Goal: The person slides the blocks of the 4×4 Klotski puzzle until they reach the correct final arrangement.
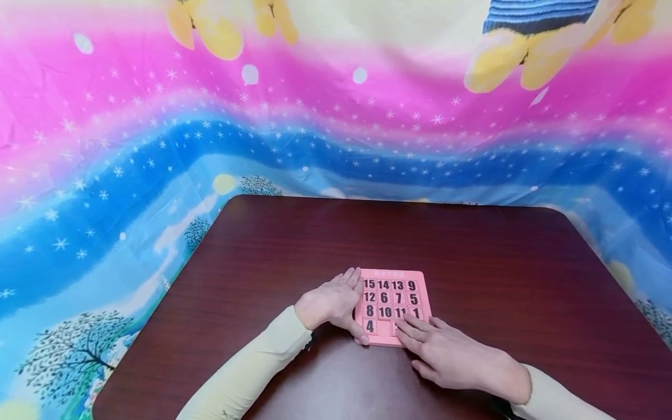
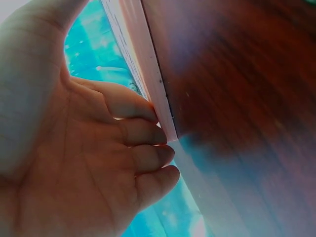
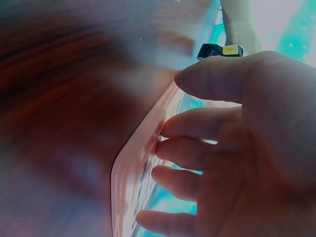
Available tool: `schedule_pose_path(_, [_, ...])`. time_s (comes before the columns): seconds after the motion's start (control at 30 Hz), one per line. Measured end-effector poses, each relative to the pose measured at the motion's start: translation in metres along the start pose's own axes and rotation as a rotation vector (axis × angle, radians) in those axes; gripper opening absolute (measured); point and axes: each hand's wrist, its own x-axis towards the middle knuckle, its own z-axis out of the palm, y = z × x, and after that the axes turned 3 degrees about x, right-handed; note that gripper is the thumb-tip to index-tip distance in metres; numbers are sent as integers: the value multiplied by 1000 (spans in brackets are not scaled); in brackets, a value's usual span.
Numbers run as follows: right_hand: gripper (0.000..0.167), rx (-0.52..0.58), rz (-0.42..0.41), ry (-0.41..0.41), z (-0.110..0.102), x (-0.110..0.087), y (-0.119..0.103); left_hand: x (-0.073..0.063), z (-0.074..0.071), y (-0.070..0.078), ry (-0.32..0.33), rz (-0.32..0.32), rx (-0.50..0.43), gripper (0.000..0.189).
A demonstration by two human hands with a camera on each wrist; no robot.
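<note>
A pink sliding number puzzle (image 1: 388,273) lies flat on the table, its black numerals facing up. Along its left edge rests my left hand (image 1: 336,300), fingers extended toward the far corner and thumb at the near one. In the left wrist view that hand's fingertips (image 2: 158,136) touch the puzzle's side. My right hand (image 1: 454,353) reaches over the near right part, with straight fingertips touching the tiles and covering some of the bottom row. A gap shows right of the 4 tile (image 1: 370,326). The right wrist view shows the right hand's spread fingers (image 3: 182,153) against the board.
The dark brown wooden table (image 1: 315,245) has rounded corners and extends around the puzzle. Behind it and at both sides hangs a printed cloth (image 1: 336,134) in pink and blue. A small black device with a yellow label (image 3: 219,51) appears in the right wrist view.
</note>
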Motion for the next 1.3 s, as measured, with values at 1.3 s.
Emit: schedule_pose_path(1.3, [61, 15, -60, -4, 6, 30, -21, -2, 2, 3, 16, -6, 60, 134])
